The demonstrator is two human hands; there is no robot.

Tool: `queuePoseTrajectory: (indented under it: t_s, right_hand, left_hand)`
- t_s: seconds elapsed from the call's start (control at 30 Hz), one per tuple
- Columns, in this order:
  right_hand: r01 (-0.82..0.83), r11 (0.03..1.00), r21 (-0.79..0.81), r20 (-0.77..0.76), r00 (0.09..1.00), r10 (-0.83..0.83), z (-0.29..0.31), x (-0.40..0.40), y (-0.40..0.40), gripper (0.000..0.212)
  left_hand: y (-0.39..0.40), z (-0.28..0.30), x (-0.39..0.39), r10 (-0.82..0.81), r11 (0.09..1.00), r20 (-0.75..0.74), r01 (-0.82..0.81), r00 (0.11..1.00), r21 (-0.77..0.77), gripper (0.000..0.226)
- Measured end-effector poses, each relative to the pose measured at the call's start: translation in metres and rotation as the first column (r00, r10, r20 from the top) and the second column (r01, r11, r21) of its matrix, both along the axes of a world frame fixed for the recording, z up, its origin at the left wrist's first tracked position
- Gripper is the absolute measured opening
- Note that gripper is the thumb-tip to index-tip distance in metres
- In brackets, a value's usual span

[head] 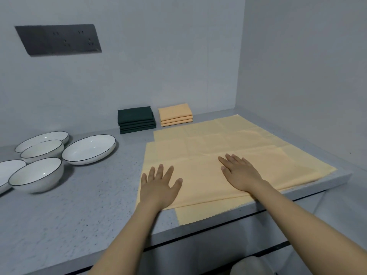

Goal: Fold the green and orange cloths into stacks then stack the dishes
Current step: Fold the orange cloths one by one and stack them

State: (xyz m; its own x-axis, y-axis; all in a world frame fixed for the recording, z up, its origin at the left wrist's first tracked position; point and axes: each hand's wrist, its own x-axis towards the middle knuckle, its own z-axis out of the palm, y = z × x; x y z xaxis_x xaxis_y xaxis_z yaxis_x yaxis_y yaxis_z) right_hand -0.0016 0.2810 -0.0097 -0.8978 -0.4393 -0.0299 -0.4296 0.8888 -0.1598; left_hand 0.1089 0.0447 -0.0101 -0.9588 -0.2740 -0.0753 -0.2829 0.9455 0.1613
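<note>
Both hands flat on the orange cloth [218,147], which lies spread over the right part of the grey counter [79,215]. Left hand [158,185] sits on the cloth's near-left corner, fingers straight & splayed, palm down, gripping nothing. Right hand [238,171] is further in, near the cloth's middle, fingers straight & close together, also pressing flat. Cloth looks folded over once: a lower layer w/ a scalloped edge pokes out at the counter's front edge, just by the left wrist.

Behind the cloth, near the wall: a stack of folded green cloths [136,121] & just right of it a stack of folded orange cloths [175,115], side by side, not touching.

Dishes well left of the hands, unstacked: a wide plate [89,149], two bowls [36,174] [42,150], another plate [42,139] at back, partly under a bowl, & one more plate [8,173] cut off by the frame edge.

No brands or writing readable anywhere; dark socket panel [58,39] on the wall has no legible marks.
</note>
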Motion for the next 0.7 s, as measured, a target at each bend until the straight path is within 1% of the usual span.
queuePoseTrajectory:
  t_s: [0.13,0.2,0.27,0.3,0.37,0.4,0.47,0.57,0.63,0.7]
  right_hand:
    - [-0.003,1.000,0.030,0.034,0.999,0.002,0.006,-0.001,-0.001,0.051]
    - [-0.015,1.000,0.026,-0.015,1.000,0.016,0.014,-0.006,-0.004,0.049]
    - [-0.030,0.999,-0.021,-0.102,0.994,0.028,0.023,-0.018,-0.009,0.036]
    - [-0.031,0.999,-0.043,-0.124,0.992,0.026,0.026,-0.023,-0.013,0.033]
    - [-0.010,0.997,-0.079,-0.119,0.993,0.001,0.031,-0.042,-0.020,0.038]
    - [0.000,0.997,-0.072,-0.115,0.993,-0.009,0.033,-0.052,-0.023,0.039]
    - [0.016,0.998,-0.061,-0.122,0.992,-0.023,0.034,-0.073,-0.030,0.038]
    - [0.028,0.996,-0.088,-0.114,0.993,-0.038,0.031,-0.108,-0.040,0.037]
    - [0.030,0.994,-0.106,-0.109,0.993,-0.041,0.029,-0.120,-0.044,0.038]
    - [0.019,0.992,-0.127,-0.130,0.991,-0.036,0.025,-0.142,-0.051,0.037]
  left_hand:
    - [0.002,0.006,0.001,0.007,1.000,-0.012,-0.006,1.000,0.025,0.064]
    - [0.003,0.014,-0.005,0.030,0.999,-0.108,-0.025,0.994,0.048,0.053]
    - [0.005,0.027,-0.018,0.065,0.996,-0.207,-0.050,0.976,0.078,0.043]
    - [0.004,0.031,-0.025,0.074,0.995,-0.224,-0.057,0.972,0.083,0.041]
    - [0.002,0.038,-0.048,0.079,0.992,-0.237,-0.053,0.968,0.114,0.039]
    - [0.001,0.040,-0.059,0.077,0.991,-0.240,-0.048,0.968,0.124,0.038]
    - [-0.005,0.042,-0.082,0.073,0.990,-0.240,-0.041,0.968,0.134,0.037]
    - [-0.016,0.036,-0.120,0.070,0.987,-0.224,-0.035,0.972,0.156,0.034]
    - [-0.021,0.031,-0.134,0.060,0.985,-0.260,-0.015,0.964,0.173,0.029]
    - [-0.028,0.025,-0.157,0.051,0.983,-0.325,0.010,0.944,0.183,0.026]
